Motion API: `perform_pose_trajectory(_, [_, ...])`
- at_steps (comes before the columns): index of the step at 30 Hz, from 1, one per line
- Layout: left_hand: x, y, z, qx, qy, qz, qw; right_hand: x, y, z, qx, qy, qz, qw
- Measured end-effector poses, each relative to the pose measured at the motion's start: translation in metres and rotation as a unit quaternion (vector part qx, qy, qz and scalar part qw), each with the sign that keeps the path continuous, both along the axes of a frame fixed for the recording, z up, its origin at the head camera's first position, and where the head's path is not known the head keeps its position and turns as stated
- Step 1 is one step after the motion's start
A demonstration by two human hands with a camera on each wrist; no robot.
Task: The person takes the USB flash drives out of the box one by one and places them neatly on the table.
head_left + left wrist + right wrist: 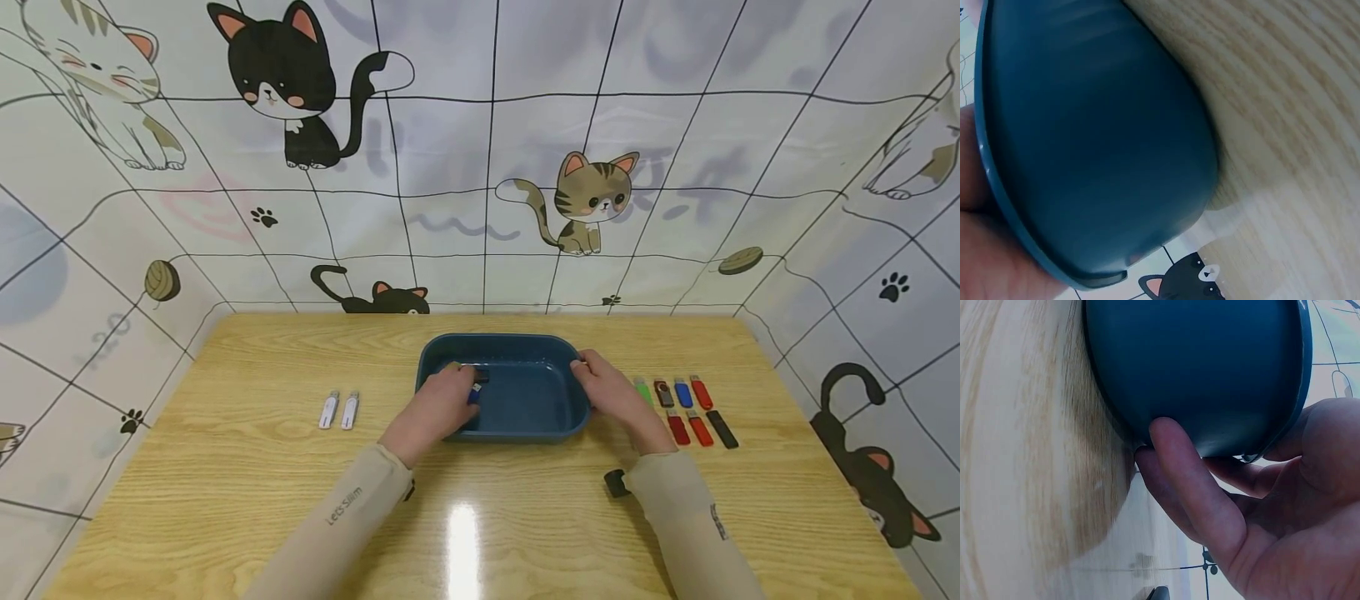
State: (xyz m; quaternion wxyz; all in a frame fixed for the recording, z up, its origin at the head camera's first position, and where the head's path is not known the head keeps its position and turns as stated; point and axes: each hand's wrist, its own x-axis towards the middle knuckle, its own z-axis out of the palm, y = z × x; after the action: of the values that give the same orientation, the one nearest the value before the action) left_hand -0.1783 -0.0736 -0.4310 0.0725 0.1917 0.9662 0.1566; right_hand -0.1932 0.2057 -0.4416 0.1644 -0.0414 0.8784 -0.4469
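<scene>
A dark blue rectangular tray stands on the table. My left hand reaches over its left side, with the fingertips down inside. Beside those fingertips are a blue USB flash drive and a dark one; whether the fingers pinch either is hidden. On the right side, my right hand grips the tray's rim, thumb over the edge. Its fingers press the outer wall from below in the right wrist view. Only the tray's outside and part of the left hand show in the left wrist view.
Two white USB flash drives lie left of the tray. Right of it, several more lie in two rows, among them a red drive and a black drive. Behind the wooden table hangs a cat-print backdrop.
</scene>
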Motion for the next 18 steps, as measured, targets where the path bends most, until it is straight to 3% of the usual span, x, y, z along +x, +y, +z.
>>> perform_pose_trajectory(7, [-0.0015, 0.0060, -0.0052, -0.029, 0.013, 0.022, 0.9993, -0.0011, 0.0007, -0.0014, 0.003, 0.004, 0.000, 1.000])
perform_pose_trajectory(18, [-0.0045, 0.0080, -0.0082, -0.038, 0.056, 0.020, 0.9975, -0.0023, 0.0010, -0.0017, 0.009, 0.004, 0.003, 1.000])
